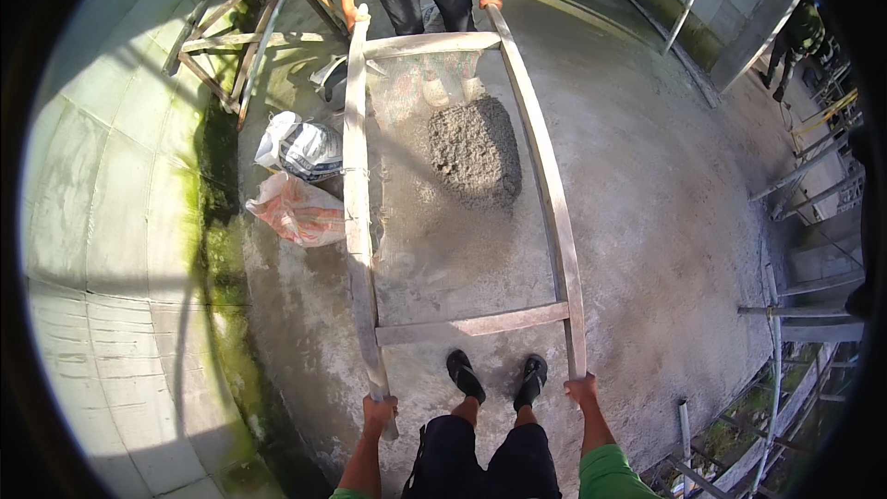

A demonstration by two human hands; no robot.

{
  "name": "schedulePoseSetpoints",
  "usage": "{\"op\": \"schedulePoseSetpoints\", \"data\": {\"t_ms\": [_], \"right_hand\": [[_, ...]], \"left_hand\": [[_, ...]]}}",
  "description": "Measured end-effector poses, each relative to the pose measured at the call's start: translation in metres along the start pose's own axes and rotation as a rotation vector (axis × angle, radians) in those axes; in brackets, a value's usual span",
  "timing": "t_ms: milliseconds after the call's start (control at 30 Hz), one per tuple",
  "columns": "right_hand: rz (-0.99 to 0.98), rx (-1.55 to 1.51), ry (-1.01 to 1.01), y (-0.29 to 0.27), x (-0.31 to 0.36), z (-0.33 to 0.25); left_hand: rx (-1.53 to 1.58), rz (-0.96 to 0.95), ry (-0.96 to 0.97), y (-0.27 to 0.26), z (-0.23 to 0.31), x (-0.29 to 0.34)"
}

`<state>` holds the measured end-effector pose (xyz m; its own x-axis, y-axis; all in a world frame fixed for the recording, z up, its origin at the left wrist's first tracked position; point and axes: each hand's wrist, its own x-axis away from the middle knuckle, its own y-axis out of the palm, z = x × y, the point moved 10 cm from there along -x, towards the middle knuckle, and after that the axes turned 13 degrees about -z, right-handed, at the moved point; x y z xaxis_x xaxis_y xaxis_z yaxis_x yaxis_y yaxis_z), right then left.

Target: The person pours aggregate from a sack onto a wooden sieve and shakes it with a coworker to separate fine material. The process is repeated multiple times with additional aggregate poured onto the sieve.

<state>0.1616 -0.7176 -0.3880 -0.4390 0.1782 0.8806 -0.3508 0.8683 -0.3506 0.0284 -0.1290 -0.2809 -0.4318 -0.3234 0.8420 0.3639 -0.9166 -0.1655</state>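
A long wooden-framed sand screen [471,326] stretches out in front of me, with two side rails and a crossbar near each end. My left hand [380,409] is closed around the near end of its left rail. The near end of the right rail sits in the grip of my right hand [581,389]. Inside the frame, toward the far half, shows a heap of damp grey sand or gravel [474,152]. Fine mesh seems to span the frame beneath it. Across from me, another person's hands [358,16] hold the far rail ends.
A white-and-dark sack [300,146] and an orange-white sack [297,210] lie left of the screen. Wooden and metal supports [263,46] stand at the far left. A block wall [102,222] runs along the left, scaffolding poles [774,360] along the right. Another person [796,42] is far right.
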Motion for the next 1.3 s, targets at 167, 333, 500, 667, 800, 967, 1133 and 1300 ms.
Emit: {"op": "schedulePoseSetpoints", "data": {"t_ms": [167, 333, 500, 667, 800, 967, 1133, 1300], "right_hand": [[0.018, 0.151, 0.004, 0.008, 0.055, 0.06], [0.016, 0.097, -0.165, -0.028, -0.023, 0.006], [0.025, -0.021, -0.254, -0.004, 0.016, -0.136], [0.046, 0.021, -0.148, -0.014, -0.004, -0.012], [-0.027, -0.155, 0.041, 0.018, 0.042, 0.096], [-0.037, 0.138, -0.093, 0.002, 0.002, 0.037], [0.038, 0.103, -0.334, -0.015, -0.023, -0.129], [-0.009, -0.077, -0.214, -0.018, 0.014, -0.081]], "left_hand": [[-0.113, 0.066, -0.044, -0.023, -0.094, 0.054], [0.024, -0.029, 0.054, 0.016, 0.013, -0.002], [0.017, 0.025, 0.16, -0.013, 0.115, -0.009], [-0.057, -0.005, 0.084, 0.004, 0.022, 0.008], [-0.049, 0.08, -0.023, -0.018, -0.09, 0.058], [-0.057, 0.06, -0.011, -0.007, -0.051, 0.036], [-0.053, 0.054, 0.179, -0.001, 0.123, 0.007], [-0.012, 0.053, 0.115, 0.008, 0.069, 0.024]]}}
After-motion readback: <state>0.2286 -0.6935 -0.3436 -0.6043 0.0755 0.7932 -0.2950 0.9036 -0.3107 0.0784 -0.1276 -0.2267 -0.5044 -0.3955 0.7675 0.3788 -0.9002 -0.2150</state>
